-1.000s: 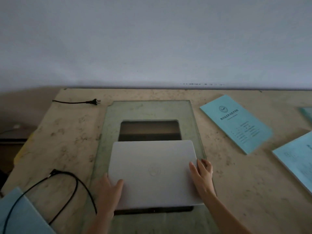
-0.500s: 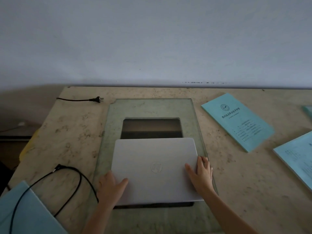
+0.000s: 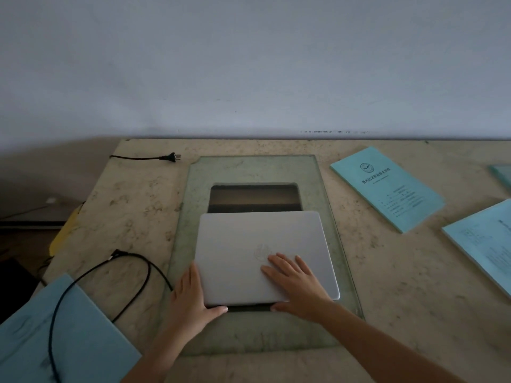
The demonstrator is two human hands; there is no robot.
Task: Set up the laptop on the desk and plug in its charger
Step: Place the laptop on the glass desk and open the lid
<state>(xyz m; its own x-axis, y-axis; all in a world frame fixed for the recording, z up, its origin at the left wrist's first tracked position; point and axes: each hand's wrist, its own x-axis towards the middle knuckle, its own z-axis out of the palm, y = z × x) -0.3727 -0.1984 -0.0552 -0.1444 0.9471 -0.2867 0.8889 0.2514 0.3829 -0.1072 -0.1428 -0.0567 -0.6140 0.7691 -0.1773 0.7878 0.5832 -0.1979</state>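
Note:
A closed silver laptop (image 3: 249,244) lies flat on a greenish glass panel (image 3: 188,217) set in the desk (image 3: 387,286). My left hand (image 3: 190,302) clasps its near left corner, thumb along the front edge. My right hand (image 3: 296,283) lies on the lid right of the logo, fingers spread, thumb hooked at the front edge. A black charger cable (image 3: 143,272) loops on the desk left of the laptop, with its small connector tip (image 3: 114,254) free. A black wall plug (image 3: 171,157) lies at the far left, not plugged into anything.
Behind the laptop a dark rectangular opening (image 3: 254,197) shows through the glass. A teal booklet (image 3: 387,189) and a pale blue sheet (image 3: 484,244) lie to the right. A blue folder (image 3: 55,341) under the cable covers the near left corner. The wall runs along the desk's far edge.
My right hand has slid from the laptop's right edge onto the lid, thumb now at the front edge. My left thumb has come round to the front edge. The laptop has barely shifted.

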